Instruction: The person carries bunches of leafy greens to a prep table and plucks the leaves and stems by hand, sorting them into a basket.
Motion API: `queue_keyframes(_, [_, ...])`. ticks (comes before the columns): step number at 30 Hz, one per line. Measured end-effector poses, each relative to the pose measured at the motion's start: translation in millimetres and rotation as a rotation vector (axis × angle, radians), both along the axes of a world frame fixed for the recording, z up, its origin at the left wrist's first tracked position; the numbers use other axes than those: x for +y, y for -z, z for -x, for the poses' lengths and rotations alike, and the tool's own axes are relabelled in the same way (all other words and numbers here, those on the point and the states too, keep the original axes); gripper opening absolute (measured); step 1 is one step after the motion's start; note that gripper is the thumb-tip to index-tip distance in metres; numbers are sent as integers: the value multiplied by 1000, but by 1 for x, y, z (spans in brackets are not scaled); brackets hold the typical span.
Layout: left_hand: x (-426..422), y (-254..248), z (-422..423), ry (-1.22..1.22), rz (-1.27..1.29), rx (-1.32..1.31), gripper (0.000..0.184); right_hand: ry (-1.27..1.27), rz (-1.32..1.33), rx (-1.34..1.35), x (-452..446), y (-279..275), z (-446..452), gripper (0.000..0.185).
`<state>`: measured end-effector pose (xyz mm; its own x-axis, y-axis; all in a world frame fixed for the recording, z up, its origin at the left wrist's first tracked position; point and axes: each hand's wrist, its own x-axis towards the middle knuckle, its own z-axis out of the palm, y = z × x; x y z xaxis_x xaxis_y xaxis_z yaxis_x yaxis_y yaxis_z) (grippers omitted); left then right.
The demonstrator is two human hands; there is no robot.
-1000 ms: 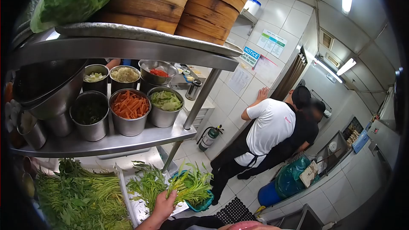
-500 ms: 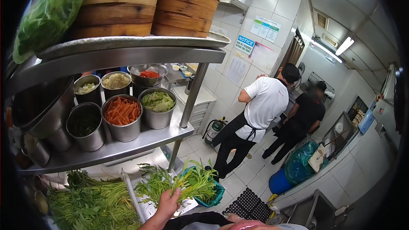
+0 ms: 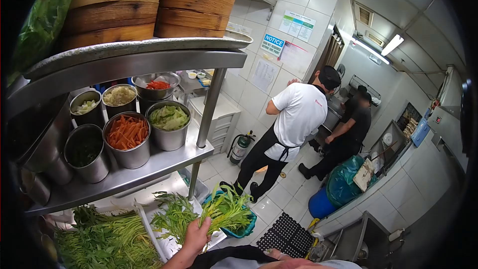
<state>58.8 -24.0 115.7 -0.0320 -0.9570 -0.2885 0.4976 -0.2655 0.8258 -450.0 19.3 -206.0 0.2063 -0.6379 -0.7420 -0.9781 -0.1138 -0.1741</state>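
One of my hands, which looks like my left hand (image 3: pixel 197 235), is closed around the stems of a bunch of leafy greens (image 3: pixel 226 213) at the bottom centre. The bunch hangs over a bin with a green liner (image 3: pixel 248 228). Beside it, more loose greens (image 3: pixel 174 214) lie in a white tray (image 3: pixel 153 236). A large heap of long-stemmed greens (image 3: pixel 107 239) fills the area at the lower left. At the bottom edge, part of my right hand (image 3: pixel 277 254) shows near my body, with its fingers mostly hidden.
A steel shelf (image 3: pixel 164 167) holds metal pots of shredded carrot (image 3: pixel 127 133), chopped greens (image 3: pixel 169 118) and other ingredients. Bamboo steamers (image 3: pixel 199 2) stand above. A person in white (image 3: pixel 301 119) and a person in black (image 3: pixel 354 129) stand beyond, near a blue barrel (image 3: pixel 321 203) and a black mat (image 3: pixel 286 234).
The view has shifted, so the shelf and steamers sit further left. The two people now stand further apart. My hand still grips the greens.
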Motion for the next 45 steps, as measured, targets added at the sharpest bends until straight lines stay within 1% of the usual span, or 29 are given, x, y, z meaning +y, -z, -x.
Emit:
queue_keyframes(1, [0,1,1,17,12,6,35,278,-96,-38,-1,-1,-3,50])
queue_keyframes(2, [0,0,3,21,14,7,35,283,-94,-37,2,-10,-10,50])
queue_keyframes(4, [2,-1,4,41,13,44,31,508,-70,-129,11,-33,-22,52])
queue_keyframes(5, [3,0,4,42,11,47,31,509,-72,-126,13,-23,-17,52])
queue_keyframes(7, [6,1,4,48,17,67,31,252,-3,-123,24,4,-2,54])
queue_keyframes(8, [8,1,4,47,7,74,31,212,118,-91,35,16,2,54])
queue_keyframes(9, [9,-1,3,48,12,69,32,210,109,-85,38,37,13,54])
queue_keyframes(10, [13,0,2,50,16,62,33,47,47,-60,37,52,22,52])
queue_keyframes(12, [17,4,1,32,-7,88,33,-199,43,13,42,55,27,50])
queue_keyframes(13, [18,6,2,18,-20,109,33,-198,42,8,44,56,27,50])
queue_keyframes(15, [19,5,3,13,-17,90,33,299,24,-145,41,30,11,50])
queue_keyframes(16, [19,2,3,18,-29,91,33,480,-46,-132,40,-1,1,50])
queue_keyframes(19, [17,-7,9,18,-39,58,32,446,-52,-117,27,-42,-21,50])
queue_keyframes(21, [17,-9,17,5,-31,30,32,378,-9,-111,23,-6,-5,52])
queue_keyframes(23, [15,-9,27,-26,-4,48,31,254,101,-274,14,47,19,52])
queue_keyframes(24, [14,-10,32,-51,12,56,31,195,-140,-67,-7,48,15,52])
queue_keyframes(31, [27,-16,60,-234,-4,-29,33,-166,-64,-95,-86,5,32,53])
queue_keyframes(33, [35,-11,71,-369,-89,-232,36,-428,-30,-72,-114,-14,30,54])
queue_keyframes(34, [39,-11,76,-375,-68,-325,32,-1076,27,100,-142,9,30,58])
queue_keyframes(35, [45,-25,78,-346,-153,-401,45,-416,-3,12,-155,19,26,61])
queue_keyframes(36, [49,-24,86,-399,-61,-486,48,-335,34,-75,-174,31,26,65])
queue_keyframes(37, [56,-44,91,-391,-77,-541,49,-490,249,-197,-190,118,48,65])
queue_keyframes(38, [61,-43,98,-418,-126,-580,49,-593,91,-182,-228,120,49,66])
queue_keyframes(39, [67,-39,104,-457,-109,-572,47,-782,-130,-110,-249,84,25,63])
queue_keyframes(40, [72,-34,116,-506,-116,-429,44,-851,258,-135,-235,71,-2,59])
queue_keyframes(41, [76,-31,121,-560,-90,-311,41,-534,254,-432,-226,49,-20,54])
queue_keyframes(42, [84,-29,127,-602,-90,-262,37,-186,-39,-345,-218,-15,-60,52])
queue_keyframes(43, [93,-28,133,-632,-75,-209,34,-312,7,-361,-218,-13,-69,50])
queue_keyframes(45, [108,-32,139,-667,-69,-159,33,-220,-7,-212,-190,-88,-111,45])
